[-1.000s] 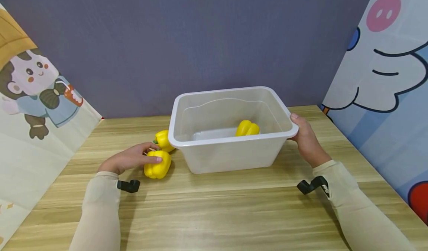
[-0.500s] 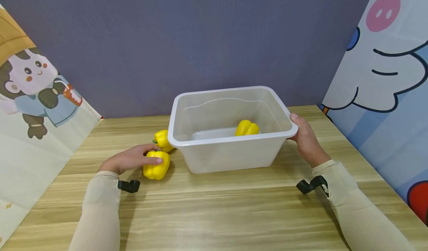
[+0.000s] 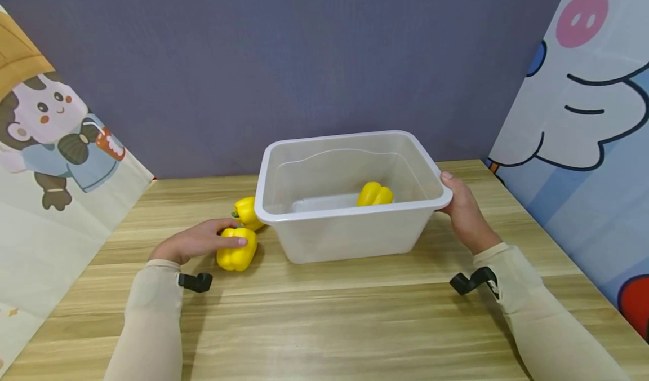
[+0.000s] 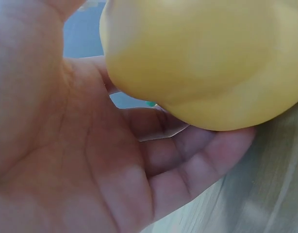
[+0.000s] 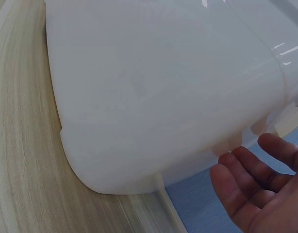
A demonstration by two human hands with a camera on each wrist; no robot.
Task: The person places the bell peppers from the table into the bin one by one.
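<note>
My left hand [image 3: 195, 240] holds a yellow bell pepper [image 3: 236, 258] left of the white plastic bin [image 3: 350, 239], its thumb laid over the near side. In the left wrist view, the fingers [image 4: 207, 167] curl around the pepper's [image 4: 202, 58] underside. Just behind it, a second yellow bell pepper [image 3: 246, 211] with a green stem lies against the bin's left side, partly hidden by the rim. Inside the bin, toward the right, rests another yellow pepper [image 3: 374, 196]. My right hand [image 3: 466, 215] grips the bin's right rim, thumb on top and fingers [image 5: 231, 194] underneath by the wall.
The bin stands on a wood-grain table [image 3: 324, 324], near a grey-blue panel [image 3: 324, 65] at the back. Cartoon-printed panels flank the table on the left and right. Each wrist carries a black camera mount [image 3: 195, 282].
The pepper in my left hand has shifted very slightly left, and the thumb sits a little farther across it. The bin and my right hand have stayed in place.
</note>
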